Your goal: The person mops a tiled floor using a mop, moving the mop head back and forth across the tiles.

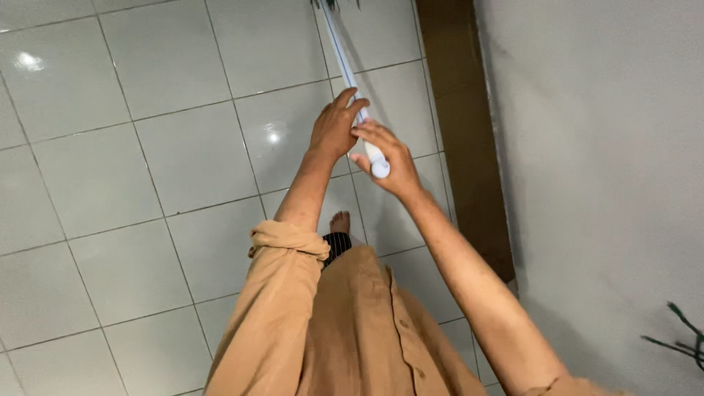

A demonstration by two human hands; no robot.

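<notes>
Both hands meet on a long, slim, pale blue-white plastic pole point(350, 73) — a handle that runs from the top edge of the view down to a rounded end cap just below the hands; what is fixed to its far end is cut off at the top edge, where only a few dark strands show. The left hand point(334, 128) is closed around the pole from the left side, fingers curled over it, a little higher up; the right hand point(387, 158) is wrapped around the lowest stretch of it, thumb pressed along the top, with the rounded cap poking out beside the palm; the two hands touch each other.

Below lies a floor of glossy white square tiles point(147, 147) with thin grey grout lines and small glints of light; one bare foot point(340, 221) stands on it under the forearms. The person wears a tan button-front shirt point(359, 330), the left sleeve rolled up near the elbow. A brown wooden strip point(469, 147) runs along the right, against a plain grey wall point(601, 147); thin dark green stems point(682, 337) enter at the right edge.
</notes>
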